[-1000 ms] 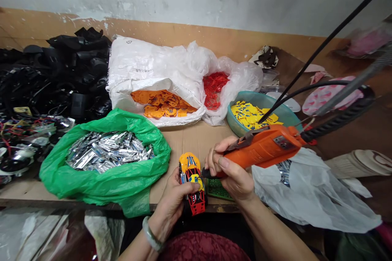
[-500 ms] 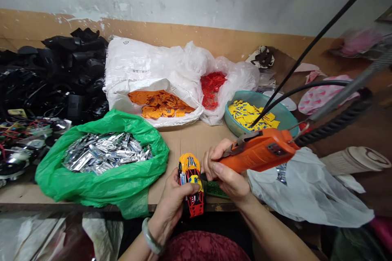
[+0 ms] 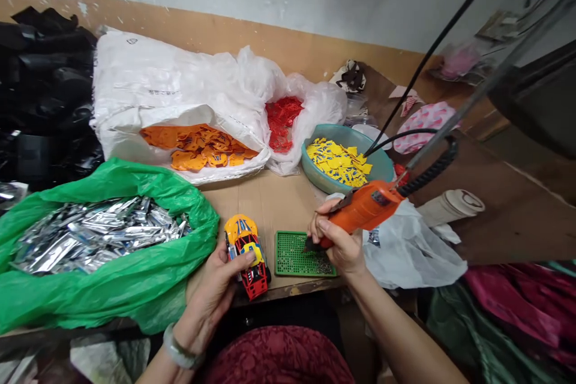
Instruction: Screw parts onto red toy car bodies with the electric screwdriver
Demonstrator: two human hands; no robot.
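Note:
A toy car (image 3: 245,255) in orange, yellow and red rests in my left hand (image 3: 221,273), with the thumb across its yellow roof piece. My right hand (image 3: 339,240) is wrapped round an orange electric screwdriver (image 3: 369,205), whose dark tip points down and left. Beneath that tip lies a green perforated tray (image 3: 284,261) holding many tiny metal pieces, probably screws. Whether the tip touches any of them I cannot tell.
A green bag (image 3: 193,252) of shiny silver parts stands at left. Behind are a white sack (image 3: 180,78) with orange pieces, a clear bag (image 3: 310,96) with red parts and a teal basin (image 3: 382,168) of yellow pieces. Black cables (image 3: 432,54) run up from the screwdriver.
The screwdriver has come away from the toy car and is now over the green tray. The car is apart from it, to the left. The view has swung to the right.

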